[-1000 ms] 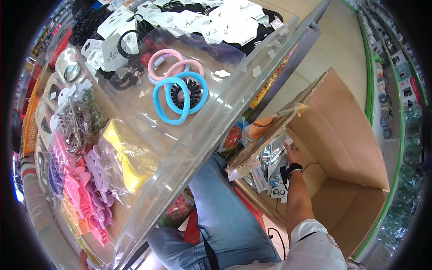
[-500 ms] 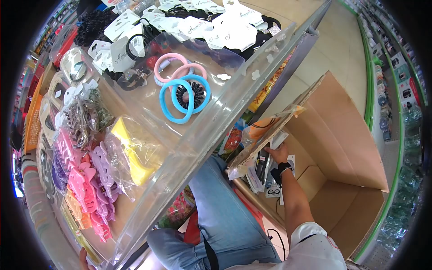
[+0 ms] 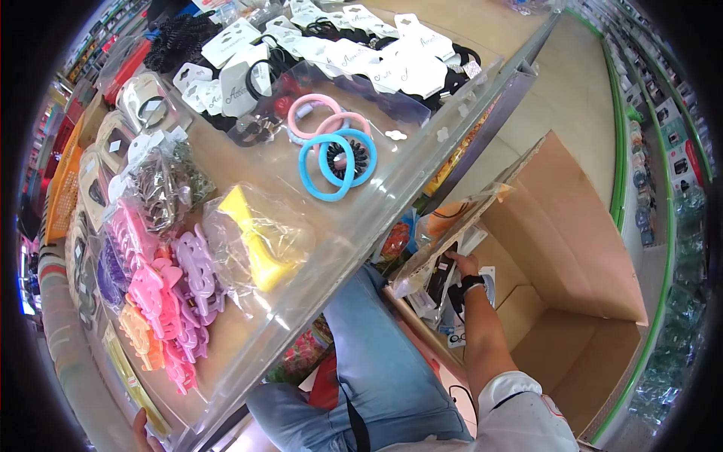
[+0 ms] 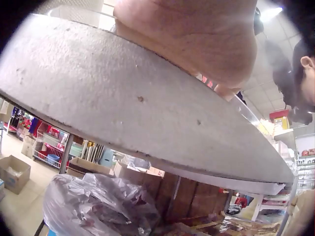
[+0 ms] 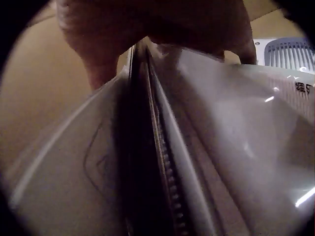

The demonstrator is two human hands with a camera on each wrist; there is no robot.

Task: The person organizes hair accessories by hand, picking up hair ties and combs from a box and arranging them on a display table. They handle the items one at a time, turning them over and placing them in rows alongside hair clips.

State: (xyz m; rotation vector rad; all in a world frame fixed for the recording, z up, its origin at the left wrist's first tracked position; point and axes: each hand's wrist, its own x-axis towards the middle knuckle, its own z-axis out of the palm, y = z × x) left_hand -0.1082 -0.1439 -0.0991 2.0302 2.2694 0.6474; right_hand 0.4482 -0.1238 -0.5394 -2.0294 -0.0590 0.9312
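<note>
Plastic packs [image 3: 438,282] lie inside the open cardboard box [image 3: 576,226]

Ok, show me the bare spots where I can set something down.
Free: the tray floor bordered by purple claw clips, the yellow bow and the clear rim; the carton's inside, right of the forearm. Crowded: the tray's far end, full of carded hair ties, and the carton around the right hand, among packets.

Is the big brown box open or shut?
Open. In the head view you can see inside the cardboard box, with its bare inner sides showing, and the right hand is reaching in.
</note>
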